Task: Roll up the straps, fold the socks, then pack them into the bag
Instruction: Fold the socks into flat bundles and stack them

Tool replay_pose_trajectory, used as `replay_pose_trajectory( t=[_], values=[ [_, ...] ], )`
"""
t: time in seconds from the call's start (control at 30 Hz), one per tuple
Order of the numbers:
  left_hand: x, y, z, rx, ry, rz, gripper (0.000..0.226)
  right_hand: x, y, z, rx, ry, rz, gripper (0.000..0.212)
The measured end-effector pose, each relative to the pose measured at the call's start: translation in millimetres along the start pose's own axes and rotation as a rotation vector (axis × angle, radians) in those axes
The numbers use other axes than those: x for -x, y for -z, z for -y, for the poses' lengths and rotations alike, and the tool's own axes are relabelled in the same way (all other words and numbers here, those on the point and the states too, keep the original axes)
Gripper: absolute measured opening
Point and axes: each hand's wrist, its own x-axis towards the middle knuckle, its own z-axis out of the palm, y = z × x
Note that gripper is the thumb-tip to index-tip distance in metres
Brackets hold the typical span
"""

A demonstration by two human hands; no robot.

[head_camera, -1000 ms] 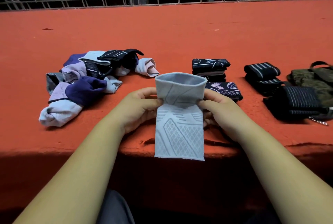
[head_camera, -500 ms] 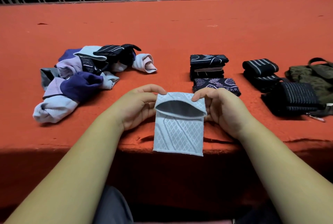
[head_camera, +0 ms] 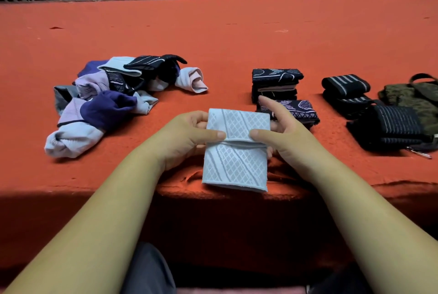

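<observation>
A person's left hand [head_camera: 189, 134] and right hand [head_camera: 280, 138] hold a pale grey sock [head_camera: 235, 154] at the near edge of an orange worktop [head_camera: 237, 40]. Each thumb pins the turned-over top flap against the body of the sock, with the fingers behind; the right forefinger juts free toward the far side. The sock's lower edge lies on the lip of the worktop, and its upper half is doubled toward the camera. The sock-folding step appears to be in hand, with this fold all but closed. Just beyond the right hand sit folded dark socks [head_camera: 276, 83], some stacked. Farther right lie rolled straps [head_camera: 346, 85] and an olive bag [head_camera: 417, 99]. To the left, a heap of loose socks [head_camera: 111, 102] waits unfolded. The next move likely calls for pressing the fold flat and setting the sock beside the finished ones without letting the flap spring open. Packing looks some way off.
</observation>
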Motion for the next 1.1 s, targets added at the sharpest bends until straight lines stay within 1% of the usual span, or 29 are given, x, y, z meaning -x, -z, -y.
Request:
replay_pose_trajectory(
  t=[0.03,0.13,0.17,0.2,0.33,0.37,0.43,0.47,0.63,0.73,0.83,0.9,1.0,1.1],
  values=[
    [-1,1,-1,0.017,-0.027,-0.013,0.044,-1,1,-1,0.030,-0.022,0.009,0.057],
    [-1,4,-3,0.046,-0.080,-0.038,0.044,-2,2,-4,0.098,-0.063,0.025,0.023],
    [-1,5,-3,0.035,-0.089,-0.043,0.045,-3,2,-5,0.093,-0.067,0.017,0.019],
    [0,5,-3,0.014,-0.100,-0.051,0.045,-4,2,-6,0.090,-0.073,0.015,0.019],
    [0,5,-1,-0.051,-0.154,-0.070,0.043,-5,5,-7,0.055,-0.091,0.075,0.032],
    [0,5,-1,-0.064,-0.160,-0.071,0.042,-6,6,-8,0.055,-0.083,0.068,0.029],
    [0,4,-1,-0.101,-0.162,-0.060,0.039,-7,5,-10,0.043,-0.058,0.027,0.013],
    [0,4,-1,-0.117,-0.163,-0.057,0.038,-7,3,-10,0.034,-0.054,0.010,0.010],
    [-2,6,-1,-0.076,-0.185,-0.079,0.039,-7,-1,-10,-0.016,-0.037,-0.019,0.022],
    [-4,7,0,0.022,-0.114,-0.074,0.036,-5,-3,-8,-0.089,-0.033,-0.011,0.027],
    [-6,7,5,0.100,0.000,-0.018,0.032,-2,-2,-7,-0.174,-0.028,0.040,0.032],
    [-4,6,4,0.090,0.042,-0.006,0.023,0,-1,-5,-0.150,-0.013,0.055,0.038],
    [-2,7,1,0.067,0.071,0.022,0.030,3,-2,0,-0.069,-0.019,0.047,0.031],
    [-4,11,-1,0.102,0.116,0.021,0.036,2,-4,1,-0.087,-0.028,0.005,0.026]
  ],
)
